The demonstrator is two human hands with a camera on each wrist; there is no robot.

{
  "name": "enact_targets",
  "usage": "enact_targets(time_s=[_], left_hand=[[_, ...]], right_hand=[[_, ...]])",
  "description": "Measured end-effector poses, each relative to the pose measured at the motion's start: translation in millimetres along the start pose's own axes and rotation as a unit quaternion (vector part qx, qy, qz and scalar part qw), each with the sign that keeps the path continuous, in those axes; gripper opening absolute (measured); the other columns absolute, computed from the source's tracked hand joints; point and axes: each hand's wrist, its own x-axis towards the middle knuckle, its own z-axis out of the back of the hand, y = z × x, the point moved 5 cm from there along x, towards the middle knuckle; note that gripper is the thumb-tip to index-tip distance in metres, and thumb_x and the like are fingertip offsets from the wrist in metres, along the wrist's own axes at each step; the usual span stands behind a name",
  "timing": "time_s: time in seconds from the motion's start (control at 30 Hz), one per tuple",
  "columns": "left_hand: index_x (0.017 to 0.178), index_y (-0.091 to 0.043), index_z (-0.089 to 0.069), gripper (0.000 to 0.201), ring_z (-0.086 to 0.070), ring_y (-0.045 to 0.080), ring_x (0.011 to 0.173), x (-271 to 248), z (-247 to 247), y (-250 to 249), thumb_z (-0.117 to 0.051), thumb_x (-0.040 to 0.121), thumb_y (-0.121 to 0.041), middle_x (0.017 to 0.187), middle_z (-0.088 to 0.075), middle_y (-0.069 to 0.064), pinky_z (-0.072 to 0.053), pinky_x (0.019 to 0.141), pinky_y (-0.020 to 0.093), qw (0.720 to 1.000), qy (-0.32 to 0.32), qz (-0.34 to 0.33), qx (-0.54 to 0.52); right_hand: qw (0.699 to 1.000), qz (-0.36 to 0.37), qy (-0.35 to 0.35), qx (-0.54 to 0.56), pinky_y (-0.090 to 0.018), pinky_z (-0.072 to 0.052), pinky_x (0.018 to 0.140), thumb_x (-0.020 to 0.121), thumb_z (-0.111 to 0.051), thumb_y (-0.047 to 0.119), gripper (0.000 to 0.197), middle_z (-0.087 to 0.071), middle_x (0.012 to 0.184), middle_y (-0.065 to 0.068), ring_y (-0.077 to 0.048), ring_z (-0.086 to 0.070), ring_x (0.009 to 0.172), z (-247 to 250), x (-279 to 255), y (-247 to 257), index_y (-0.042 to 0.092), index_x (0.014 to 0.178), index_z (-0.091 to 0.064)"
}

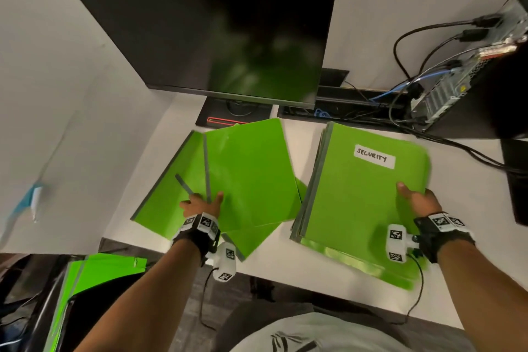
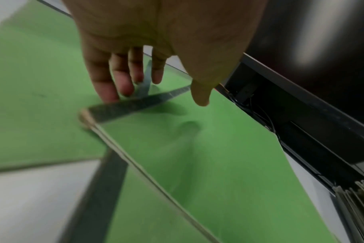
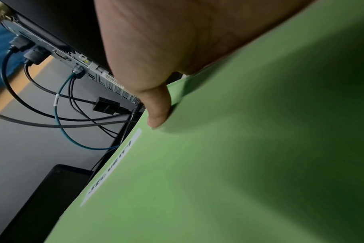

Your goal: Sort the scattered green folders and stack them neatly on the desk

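Several green folders (image 1: pixel 251 168) with grey spines lie fanned and overlapping on the white desk (image 1: pixel 285 277), in front of the monitor. My left hand (image 1: pixel 201 203) straddles the spine edge of the top one (image 2: pixel 197 156). Its fingers (image 2: pixel 106 88) reach behind the grey strip, the thumb hangs over the cover, and that edge is raised. To the right stands a squared stack of green folders (image 1: pixel 310 208). My right hand (image 1: pixel 414 197) grips the top folder, labelled SECURITY (image 1: pixel 357 203), at its near right edge. The thumb (image 3: pixel 158 113) lies on the cover (image 3: pixel 218 180); the fingers are hidden beneath.
A dark monitor (image 1: pixel 214 31) stands behind the fanned folders. At the back right is a computer case (image 1: pixel 485 71) with cables (image 1: pixel 414 46) trailing across the desk. More green folders (image 1: pixel 100 268) sit below the desk's near left corner. A black object (image 1: pixel 517 180) stands at the right edge.
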Motion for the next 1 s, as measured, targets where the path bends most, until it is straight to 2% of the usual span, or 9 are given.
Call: enact_targets(time_s=[0.2,0.33,0.43,0.53,0.63,0.73,0.8,0.9,1.0], left_hand=[[0.147,-0.001,-0.018,0.111,-0.033,0.039,0.136,-15.7,-10.2,-18.4,-0.075,0.068,-0.056,0.152,-0.018,0.020,-0.034,0.110,0.047,0.991,0.048,0.060,0.106],[0.141,-0.026,-0.040,0.068,-0.050,0.041,0.121,4.9,-6.0,-12.8,-0.063,0.078,-0.037,0.137,-0.046,0.021,-0.045,0.100,0.048,0.961,0.114,-0.071,0.243],[0.119,-0.018,-0.054,0.044,-0.060,0.039,0.105,7.6,-4.4,0.5,-0.061,0.076,-0.010,0.114,-0.060,0.020,-0.053,0.087,0.045,0.932,0.074,-0.147,0.323],[0.114,-0.013,-0.057,0.044,-0.060,0.039,0.104,8.1,-16.4,24.6,-0.065,0.071,-0.015,0.113,-0.060,0.020,-0.054,0.087,0.044,0.962,0.093,-0.056,0.251],[0.136,-0.006,-0.046,0.078,-0.044,0.041,0.130,22.2,-20.4,28.8,-0.065,0.066,-0.034,0.142,-0.044,0.022,-0.043,0.103,0.048,0.991,0.116,0.062,-0.024],[0.140,-0.005,-0.043,0.070,-0.039,0.037,0.135,12.1,-9.5,7.5,-0.056,0.083,-0.042,0.148,-0.039,0.019,-0.049,0.081,0.037,0.963,0.163,0.096,-0.194],[0.135,-0.006,-0.048,0.050,-0.035,0.035,0.138,11.9,-4.6,-0.5,-0.046,0.095,-0.036,0.151,-0.034,0.020,-0.046,0.091,0.039,0.957,0.182,0.080,-0.210],[0.098,-0.007,-0.057,0.026,-0.043,0.034,0.132,11.0,-0.2,-5.1,-0.043,0.098,-0.029,0.145,-0.041,0.021,-0.041,0.100,0.037,0.976,0.131,0.066,-0.161],[0.122,0.008,-0.039,0.034,-0.050,0.036,0.117,15.0,18.0,-16.9,-0.047,0.097,-0.014,0.138,-0.044,0.028,-0.039,0.097,0.038,0.988,0.034,0.019,-0.147]], right_hand=[[1.000,-0.004,-0.001,-0.002,-0.033,-0.041,0.083,0.086,-0.066,0.039,0.059,-0.059,0.127,-0.022,-0.034,-0.059,0.102,-0.3,-0.1,-0.5,0.003,0.130,-0.054],[1.000,-0.009,0.001,0.001,-0.032,-0.040,0.082,0.087,-0.066,0.037,0.057,-0.058,0.128,-0.023,-0.035,-0.058,0.104,-1.4,0.7,-2.2,0.002,0.130,-0.054],[1.000,-0.021,-0.012,0.017,-0.032,-0.040,0.082,0.085,-0.067,0.038,0.060,-0.058,0.128,-0.022,-0.034,-0.058,0.104,-2.8,0.0,-2.8,0.002,0.130,-0.053],[0.999,-0.023,-0.010,0.044,-0.033,-0.041,0.081,0.081,-0.070,0.038,0.061,-0.060,0.125,-0.020,-0.029,-0.055,0.093,-9.9,-2.4,0.0,0.002,0.129,-0.054],[0.998,-0.020,-0.006,0.062,-0.036,-0.045,0.085,0.079,-0.072,0.038,0.062,-0.061,0.124,-0.019,-0.032,-0.060,0.100,-16.3,-2.9,2.4,0.004,0.129,-0.055],[0.998,-0.014,-0.004,0.067,-0.034,-0.044,0.084,0.082,-0.070,0.031,0.056,-0.062,0.122,-0.019,-0.029,-0.058,0.095,-18.2,-5.6,7.8,0.002,0.128,-0.056],[0.998,-0.013,0.000,0.067,-0.034,-0.044,0.084,0.082,-0.071,0.030,0.056,-0.061,0.123,-0.019,-0.028,-0.057,0.094,-18.4,-4.4,8.2,0.002,0.128,-0.056],[0.998,-0.011,-0.001,0.062,-0.036,-0.045,0.087,0.081,-0.071,0.032,0.057,-0.061,0.124,-0.020,-0.028,-0.057,0.094,-17.4,-4.6,7.6,0.003,0.128,-0.056],[0.998,-0.006,0.000,0.063,-0.034,-0.043,0.084,0.083,-0.070,0.031,0.055,-0.062,0.123,-0.019,-0.028,-0.057,0.094,-17.6,-3.9,5.6,0.003,0.128,-0.055]])
